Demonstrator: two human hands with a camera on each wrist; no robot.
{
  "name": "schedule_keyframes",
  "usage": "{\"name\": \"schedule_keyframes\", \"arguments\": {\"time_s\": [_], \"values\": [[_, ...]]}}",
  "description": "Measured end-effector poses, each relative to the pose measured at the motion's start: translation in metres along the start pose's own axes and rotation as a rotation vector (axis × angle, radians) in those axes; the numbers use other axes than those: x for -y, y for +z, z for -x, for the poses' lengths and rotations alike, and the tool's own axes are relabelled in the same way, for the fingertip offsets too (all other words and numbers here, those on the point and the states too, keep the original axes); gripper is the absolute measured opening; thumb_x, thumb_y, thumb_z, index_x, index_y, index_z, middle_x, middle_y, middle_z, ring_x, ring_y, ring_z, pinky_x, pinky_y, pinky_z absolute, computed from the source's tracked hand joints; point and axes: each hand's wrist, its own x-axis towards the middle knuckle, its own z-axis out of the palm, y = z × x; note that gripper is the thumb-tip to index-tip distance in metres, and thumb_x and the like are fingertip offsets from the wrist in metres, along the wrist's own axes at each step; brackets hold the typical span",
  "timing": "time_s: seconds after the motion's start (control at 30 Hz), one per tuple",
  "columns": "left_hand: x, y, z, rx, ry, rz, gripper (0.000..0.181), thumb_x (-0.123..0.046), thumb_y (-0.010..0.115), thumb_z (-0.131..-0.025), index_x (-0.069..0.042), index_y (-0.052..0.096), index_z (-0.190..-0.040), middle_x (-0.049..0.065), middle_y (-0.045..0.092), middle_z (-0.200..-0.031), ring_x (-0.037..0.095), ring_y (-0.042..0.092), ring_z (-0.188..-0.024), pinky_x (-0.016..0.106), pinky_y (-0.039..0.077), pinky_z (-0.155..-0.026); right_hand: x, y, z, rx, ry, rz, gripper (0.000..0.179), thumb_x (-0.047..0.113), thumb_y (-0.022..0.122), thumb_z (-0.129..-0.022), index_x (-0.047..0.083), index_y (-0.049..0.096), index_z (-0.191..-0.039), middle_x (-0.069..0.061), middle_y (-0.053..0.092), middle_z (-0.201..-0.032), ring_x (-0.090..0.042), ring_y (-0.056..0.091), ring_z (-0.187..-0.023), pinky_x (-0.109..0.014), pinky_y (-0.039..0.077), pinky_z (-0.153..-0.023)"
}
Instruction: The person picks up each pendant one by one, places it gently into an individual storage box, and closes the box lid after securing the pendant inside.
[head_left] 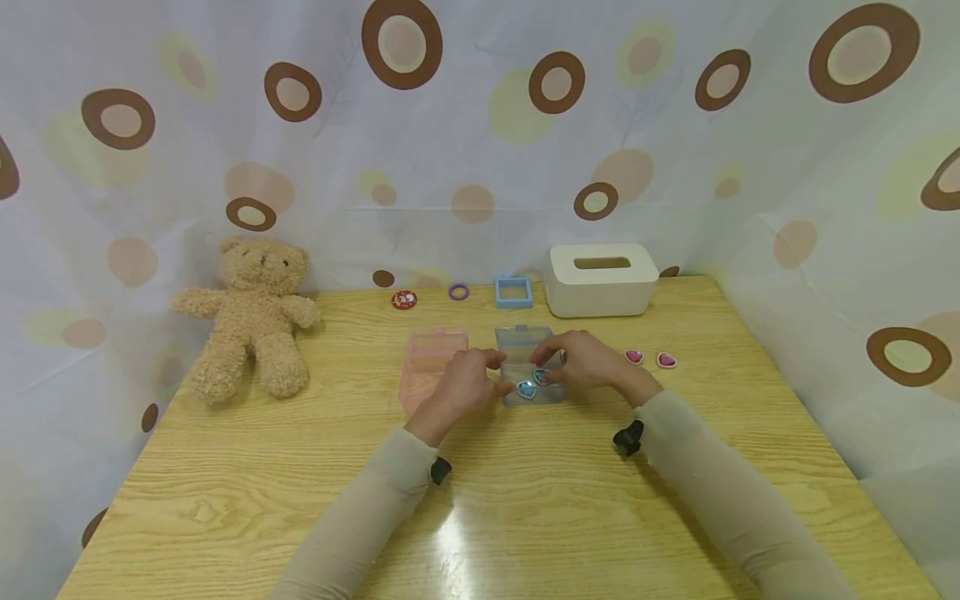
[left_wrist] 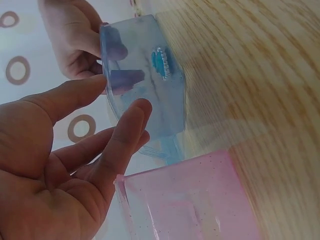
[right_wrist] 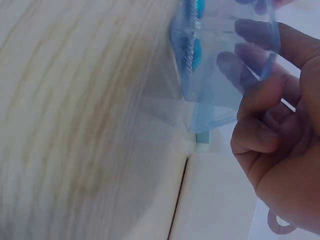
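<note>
A clear bluish plastic box (head_left: 553, 393) stands with its lid raised at the back. Two blue heart-shaped gems with beaded silvery rims lie inside it, the nearer blue gem (head_left: 527, 389) and a second blue gem (head_left: 542, 377). My left hand (head_left: 471, 382) is at the box's left side, thumb and fingers spread, fingertips right at the wall and rim. My right hand (head_left: 581, 360) reaches over the right rim. Its thumb and a finger show through the clear wall in the right wrist view, apart from the gems (right_wrist: 194, 52); other fingers bend outside the box.
An open pink box (head_left: 420, 375) lies left of the blue one. Two pink heart gems (head_left: 666, 360) lie to the right. Behind are a white tissue box (head_left: 600, 292), a blue square frame (head_left: 513, 304), a purple ring (head_left: 459, 292), and a red disc (head_left: 404, 300). A teddy bear (head_left: 258, 325) sits left.
</note>
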Motion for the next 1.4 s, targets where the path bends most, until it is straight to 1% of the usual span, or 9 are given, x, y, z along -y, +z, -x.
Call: {"name": "schedule_keyframes", "arguments": {"time_s": [0.1,0.17,0.23,0.37,0.57,0.83,1.03,1.2,1.4], "values": [[0.001,-0.002,0.001,0.009,0.001,0.002,0.048,-0.025,0.079,-0.087,-0.005,0.067,-0.129,0.014,0.071,-0.123,0.033,0.063,-0.12,0.043,0.049,-0.104,-0.001,-0.004,0.003,-0.02,0.01,-0.027,0.026,0.023,0.076,-0.09,0.014,0.073,-0.114,0.001,0.074,-0.111,-0.024,0.066,-0.105,-0.04,0.053,-0.086],[0.001,-0.003,0.002,0.014,-0.003,0.02,0.047,-0.024,0.078,-0.088,-0.005,0.066,-0.129,0.014,0.071,-0.124,0.031,0.066,-0.115,0.041,0.053,-0.099,0.0,-0.007,0.005,-0.038,0.005,-0.041,0.027,0.023,0.075,-0.09,0.012,0.072,-0.115,0.0,0.074,-0.11,-0.023,0.066,-0.102,-0.039,0.052,-0.086],[0.002,-0.005,0.002,0.016,-0.013,0.051,0.046,-0.023,0.077,-0.088,-0.005,0.066,-0.129,0.013,0.071,-0.123,0.028,0.069,-0.109,0.039,0.056,-0.092,-0.002,-0.011,0.007,-0.059,0.002,-0.048,0.027,0.023,0.074,-0.09,0.012,0.072,-0.115,0.001,0.073,-0.108,-0.022,0.065,-0.099,-0.037,0.051,-0.085],[0.006,-0.011,0.004,0.002,-0.014,0.12,0.042,-0.02,0.075,-0.09,-0.005,0.066,-0.128,0.012,0.07,-0.121,0.024,0.073,-0.101,0.034,0.06,-0.082,-0.005,-0.019,0.01,-0.105,0.001,-0.082,0.025,0.02,0.074,-0.091,0.01,0.072,-0.114,-0.001,0.074,-0.106,-0.019,0.061,-0.087,-0.032,0.05,-0.076],[0.017,-0.02,0.008,-0.026,0.017,0.173,0.038,-0.019,0.074,-0.091,-0.006,0.067,-0.126,0.011,0.069,-0.122,0.023,0.073,-0.101,0.031,0.06,-0.082,-0.008,-0.032,0.016,-0.118,0.061,-0.126,0.026,0.02,0.071,-0.093,0.01,0.071,-0.117,-0.004,0.072,-0.109,-0.019,0.058,-0.074,-0.03,0.051,-0.064],[0.026,-0.035,0.015,-0.064,0.029,0.24,0.034,-0.018,0.076,-0.09,-0.01,0.07,-0.122,0.012,0.071,-0.121,0.022,0.073,-0.098,0.032,0.06,-0.083,-0.019,-0.04,0.022,-0.139,0.076,-0.187,0.029,0.025,0.071,-0.094,0.009,0.069,-0.118,-0.007,0.071,-0.109,-0.023,0.061,-0.07,-0.031,0.054,-0.065],[0.035,-0.045,0.024,-0.075,0.041,0.281,0.032,-0.018,0.075,-0.09,-0.009,0.07,-0.121,0.011,0.071,-0.119,0.025,0.072,-0.101,0.035,0.06,-0.086,-0.03,-0.044,0.028,-0.175,0.101,-0.17,0.025,0.027,0.071,-0.094,0.014,0.07,-0.116,-0.007,0.072,-0.108,-0.032,0.063,-0.072,-0.03,0.054,-0.065],[0.047,-0.053,0.029,-0.063,0.019,0.266,0.035,-0.022,0.073,-0.092,-0.009,0.069,-0.125,0.009,0.071,-0.121,0.026,0.071,-0.104,0.036,0.06,-0.086,-0.037,-0.046,0.033,-0.189,0.125,-0.17,0.025,0.027,0.071,-0.094,0.014,0.071,-0.115,-0.008,0.072,-0.109,-0.035,0.063,-0.075,-0.027,0.053,-0.062],[0.062,-0.062,0.032,-0.072,-0.022,0.282,0.035,-0.023,0.074,-0.091,-0.015,0.069,-0.125,0.008,0.071,-0.121,0.026,0.07,-0.106,0.038,0.059,-0.086,-0.045,-0.049,0.04,-0.194,0.157,-0.209,0.03,0.029,0.068,-0.096,0.009,0.069,-0.119,-0.012,0.07,-0.11,-0.037,0.059,-0.074,-0.028,0.046,-0.049]]}}
